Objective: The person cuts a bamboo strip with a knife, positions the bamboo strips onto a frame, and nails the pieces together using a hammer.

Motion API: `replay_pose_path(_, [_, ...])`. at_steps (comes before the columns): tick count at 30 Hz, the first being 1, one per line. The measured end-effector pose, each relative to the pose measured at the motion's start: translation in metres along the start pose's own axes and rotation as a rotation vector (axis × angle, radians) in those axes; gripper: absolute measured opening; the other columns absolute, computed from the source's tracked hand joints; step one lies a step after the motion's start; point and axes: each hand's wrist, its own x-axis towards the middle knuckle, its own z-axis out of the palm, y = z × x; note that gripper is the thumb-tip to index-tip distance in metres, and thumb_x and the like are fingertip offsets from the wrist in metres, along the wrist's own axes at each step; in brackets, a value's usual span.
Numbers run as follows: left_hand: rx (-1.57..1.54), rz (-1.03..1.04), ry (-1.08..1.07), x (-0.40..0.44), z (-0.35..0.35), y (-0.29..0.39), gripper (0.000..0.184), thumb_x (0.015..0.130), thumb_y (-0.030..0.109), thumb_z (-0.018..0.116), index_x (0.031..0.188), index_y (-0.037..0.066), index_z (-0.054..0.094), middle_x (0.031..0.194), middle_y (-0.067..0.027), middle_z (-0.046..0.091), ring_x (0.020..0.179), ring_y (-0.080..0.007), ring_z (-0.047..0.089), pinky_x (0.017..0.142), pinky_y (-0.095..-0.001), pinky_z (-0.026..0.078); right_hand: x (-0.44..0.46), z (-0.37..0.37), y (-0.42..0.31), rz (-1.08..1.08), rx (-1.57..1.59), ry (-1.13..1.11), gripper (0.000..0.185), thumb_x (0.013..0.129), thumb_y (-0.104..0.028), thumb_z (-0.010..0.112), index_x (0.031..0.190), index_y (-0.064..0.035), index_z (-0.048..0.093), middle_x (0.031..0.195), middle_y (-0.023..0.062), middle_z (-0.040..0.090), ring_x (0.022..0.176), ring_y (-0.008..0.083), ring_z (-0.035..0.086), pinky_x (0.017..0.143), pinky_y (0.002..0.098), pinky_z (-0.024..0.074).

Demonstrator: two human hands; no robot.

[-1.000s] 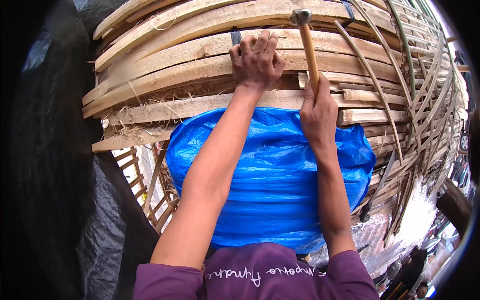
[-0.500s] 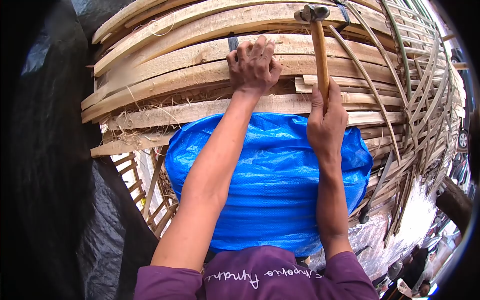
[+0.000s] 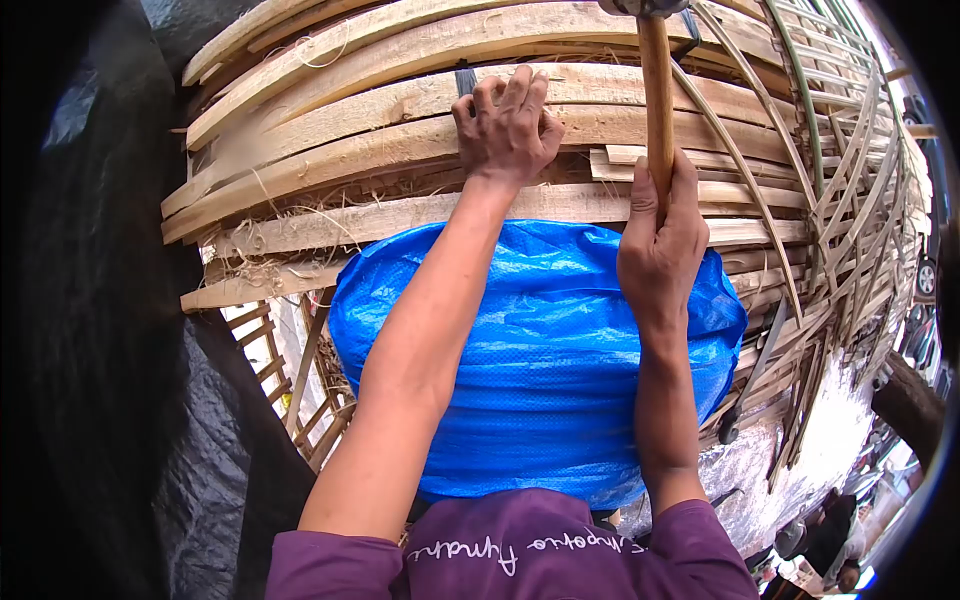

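Observation:
My left hand [image 3: 507, 128] rests with curled fingers on the long wooden slats [image 3: 370, 145], beside a dark strap [image 3: 465, 82]. Whatever its fingers may hold is hidden. In my right hand [image 3: 664, 240] is the wooden handle of a hammer [image 3: 656, 90], raised upright, its metal head cut off by the top edge of the view. Under both forearms lies a blue plastic sack [image 3: 540, 350], against the lowest slats.
Thin split strips [image 3: 860, 190] criss-cross at the right. A dark-handled blade [image 3: 757, 372] lies among them. Black sheeting [image 3: 200, 430] hangs at the left. A person [image 3: 838, 540] is partly visible at the lower right.
The hammer and my right hand have moved right, and the hammer head has risen to the top edge. My left hand has barely shifted.

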Motion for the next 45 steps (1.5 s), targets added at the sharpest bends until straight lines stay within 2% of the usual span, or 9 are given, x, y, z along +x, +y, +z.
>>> replay_pose_path(7, [0.02,-0.002,0.014,0.001,-0.002,0.001,0.044,0.074,0.033,0.063,0.116,0.02,0.068,0.124,0.0071,0.059,0.103,-0.0213,0.05,0.088,-0.0427,0.036,-0.002,0.032,0.054,-0.092,-0.246,-0.115,0.026,0.099,-0.014,0.051,0.121,0.0006,0.051,0.081,0.029,0.063,0.076,0.0493,0.062,0.062,0.055,0.0454])
replay_pose_path(13, [0.026,0.009,0.002,-0.001,0.003,0.0,0.046,0.074,0.034,0.064,0.117,0.021,0.068,0.123,0.0071,0.059,0.104,-0.0217,0.049,0.09,-0.0424,0.035,0.001,0.007,0.008,-0.024,-0.003,0.03,0.026,0.099,-0.012,0.054,0.122,-0.001,0.05,0.075,0.0257,0.061,0.068,0.0465,0.061,0.057,0.051,0.0435])
replay_pose_path(15, [0.028,0.002,0.008,0.0,0.001,0.0,0.047,0.074,0.034,0.063,0.118,0.021,0.067,0.124,0.0069,0.058,0.105,-0.0218,0.048,0.09,-0.0425,0.035,-0.007,0.032,0.04,-0.06,-0.015,0.018,0.025,0.098,-0.013,0.053,0.12,-0.0008,0.049,0.077,0.0268,0.062,0.071,0.0486,0.061,0.058,0.0531,0.0443])
replay_pose_path(17, [-0.013,-0.012,-0.005,0.0,-0.001,0.001,0.048,0.074,0.034,0.062,0.12,0.021,0.067,0.125,0.0068,0.058,0.106,-0.0221,0.048,0.09,-0.0427,0.035,-0.008,0.046,0.066,-0.025,-0.203,-0.133,0.021,0.098,-0.016,0.053,0.112,0.0003,0.05,0.081,0.0284,0.063,0.075,0.0501,0.061,0.062,0.057,0.0459])
replay_pose_path(23, [0.017,-0.02,-0.064,0.002,-0.007,0.004,0.051,0.076,0.034,0.059,0.125,0.021,0.064,0.128,0.0065,0.056,0.108,-0.0232,0.048,0.093,-0.043,0.035,0.003,0.016,0.056,0.098,-0.049,-0.009,0.023,0.1,-0.018,0.051,0.113,0.0011,0.053,0.078,0.0264,0.063,0.071,0.0486,0.061,0.06,0.0535,0.0441])
replay_pose_path(30, [0.035,0.006,-0.062,0.004,-0.009,0.003,0.055,0.076,0.035,0.06,0.128,0.017,0.063,0.128,0.0032,0.055,0.108,-0.0227,0.047,0.092,-0.0427,0.035,0.0,0.006,0.08,0.277,0.176,0.062,0.028,0.101,-0.024,0.051,0.116,-0.0001,0.056,0.069,0.0208,0.059,0.062,0.0352,0.06,0.059,0.0455,0.0441])
replay_pose_path(37, [-0.112,-0.113,-0.229,0.012,-0.022,0.002,0.058,0.081,0.036,0.062,0.136,0.018,0.058,0.133,-0.0001,0.054,0.115,-0.0273,0.046,0.098,-0.0447,0.036,0.001,0.008,0.087,0.225,0.207,0.072,0.031,0.1,-0.025,0.052,0.115,0.0013,0.057,0.074,0.022,0.062,0.068,0.0362,0.063,0.064,0.0461,0.0462])
replay_pose_path(40, [-0.083,-0.046,-0.297,0.015,-0.026,-0.004,0.059,0.083,0.033,0.062,0.14,0.019,0.055,0.135,-0.0007,0.054,0.116,-0.0281,0.046,0.099,-0.0425,0.037,0.002,0.009,0.089,0.237,0.246,0.076,0.031,0.099,-0.025,0.052,0.115,0.001,0.057,0.074,0.0226,0.062,0.068,0.0371,0.062,0.064,0.0464,0.0465])
replay_pose_path(45, [-0.149,-0.023,-0.247,0.015,-0.027,-0.006,0.062,0.083,0.035,0.064,0.141,0.017,0.053,0.136,-0.0016,0.054,0.114,-0.0286,0.046,0.1,-0.0447,0.037,0.004,0.005,0.091,0.281,0.291,0.045,0.031,0.099,-0.025,0.053,0.117,0.0002,0.057,0.075,0.0231,0.062,0.069,0.0368,0.063,0.064,0.0463,0.0468])
